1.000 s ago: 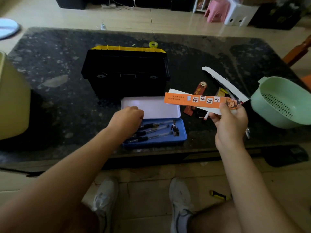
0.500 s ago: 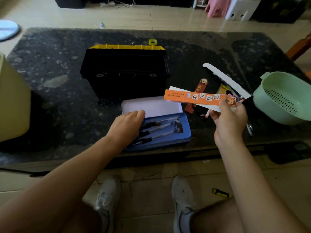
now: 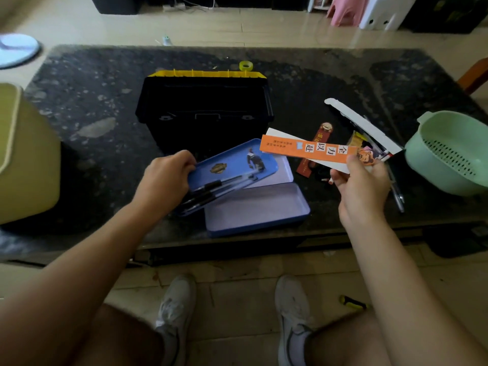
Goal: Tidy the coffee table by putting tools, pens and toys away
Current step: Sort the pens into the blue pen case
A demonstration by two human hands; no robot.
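Fingers (image 3: 188,161) of left hand (image 3: 165,182) curl round left edge of pen tray (image 3: 235,165); right hand (image 3: 361,188) pinches right end of orange card (image 3: 303,149)

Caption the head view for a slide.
Left hand holds the pen tray tilted over the open blue tin; right hand holds an orange card.

Both arms reach forward, and each hand holds something.
The left hand (image 3: 166,180) extends from a bare forearm with its knuckles up, its fingers curled over the left end of a tray (image 3: 237,165) and holding it tilted. The right hand (image 3: 361,188) is raised higher with its back toward the camera, and its thumb pinches a card (image 3: 303,150) against the fingers. The two hands are well apart.
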